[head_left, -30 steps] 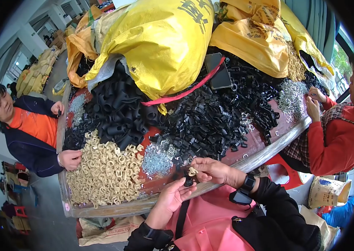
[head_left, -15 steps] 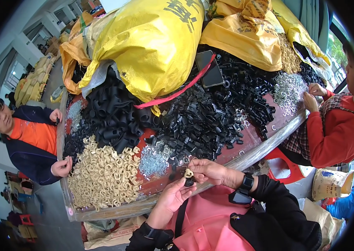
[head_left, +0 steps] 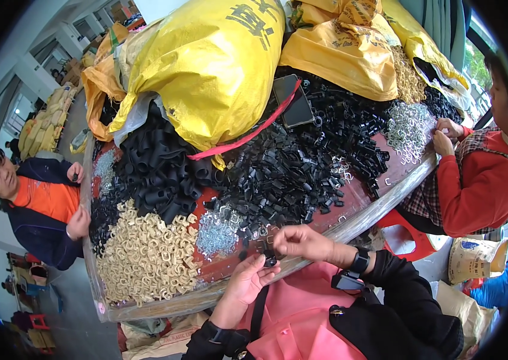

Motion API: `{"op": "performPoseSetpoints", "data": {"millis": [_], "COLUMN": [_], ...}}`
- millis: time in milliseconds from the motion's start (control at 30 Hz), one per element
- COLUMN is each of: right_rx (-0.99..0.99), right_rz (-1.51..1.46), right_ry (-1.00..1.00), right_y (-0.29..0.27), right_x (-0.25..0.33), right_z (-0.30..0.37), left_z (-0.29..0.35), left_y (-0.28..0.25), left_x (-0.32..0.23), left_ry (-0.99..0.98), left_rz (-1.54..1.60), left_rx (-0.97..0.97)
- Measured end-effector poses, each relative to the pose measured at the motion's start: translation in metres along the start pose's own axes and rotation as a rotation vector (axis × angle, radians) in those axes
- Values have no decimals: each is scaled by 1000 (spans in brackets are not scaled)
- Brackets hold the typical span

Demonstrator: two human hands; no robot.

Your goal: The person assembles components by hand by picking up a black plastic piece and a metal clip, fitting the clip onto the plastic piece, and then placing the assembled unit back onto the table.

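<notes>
My left hand [head_left: 247, 281] pinches a small black plastic part [head_left: 270, 260] above the table's near edge. Just to the right of it and a little higher, my right hand [head_left: 302, 245] is closed, thumb and fingers drawn together. Whether something sits between those fingertips is too blurred to tell. Near both hands lie a small heap of silvery metal pieces [head_left: 217, 235] and a broad pile of black plastic parts [head_left: 278, 186]. A large pile of beige ring-like parts [head_left: 146, 258] spreads to the left.
Black tube-like pieces [head_left: 161, 162] lie under a big yellow sack [head_left: 218, 66]. A phone [head_left: 298, 111] and a red strip [head_left: 248, 141] rest among the parts. One co-worker [head_left: 47, 204] is at the left, another [head_left: 476, 180] at the right by metal rings [head_left: 409, 129].
The beige piece seen between my hands is out of sight now. My right hand has moved slightly up and away from the black part, which stays in my left hand.
</notes>
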State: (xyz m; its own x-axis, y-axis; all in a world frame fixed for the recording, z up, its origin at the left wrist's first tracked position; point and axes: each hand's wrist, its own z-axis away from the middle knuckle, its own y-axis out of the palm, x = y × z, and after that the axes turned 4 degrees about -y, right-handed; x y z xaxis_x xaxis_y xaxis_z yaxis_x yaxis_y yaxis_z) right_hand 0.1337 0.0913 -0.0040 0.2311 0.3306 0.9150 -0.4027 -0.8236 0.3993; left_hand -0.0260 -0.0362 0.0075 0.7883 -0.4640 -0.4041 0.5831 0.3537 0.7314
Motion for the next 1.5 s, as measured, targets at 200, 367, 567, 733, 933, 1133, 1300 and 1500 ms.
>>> {"op": "performPoseSetpoints", "data": {"millis": [200,367,567,733,933,1133,1300,1500], "right_rx": [233,256,133,-46,-93,3,22,-4], "right_rz": [632,746,948,843,373,577,829,984], "right_ry": [-345,-448,-335,-352,-55,-177,-317,-380], "right_y": [3,4,18,16,7,13,17,22], "right_x": [17,17,16,14,4,20,24,23], "right_z": [-4,-6,-5,-9,-7,-1,3,9], "left_z": [-1,-3,-4,-4,-3,-5,-6,0], "left_y": [-3,-5,-6,-5,-4,-1,2,0], "left_x": [-1,0,-1,1,2,2,3,10], "left_ry": [-39,-46,14,69,64,52,67,79], "left_rz": [68,65,62,5,-19,-16,-12,4], "left_rx": [97,101,61,-34,9,57,77,76]}}
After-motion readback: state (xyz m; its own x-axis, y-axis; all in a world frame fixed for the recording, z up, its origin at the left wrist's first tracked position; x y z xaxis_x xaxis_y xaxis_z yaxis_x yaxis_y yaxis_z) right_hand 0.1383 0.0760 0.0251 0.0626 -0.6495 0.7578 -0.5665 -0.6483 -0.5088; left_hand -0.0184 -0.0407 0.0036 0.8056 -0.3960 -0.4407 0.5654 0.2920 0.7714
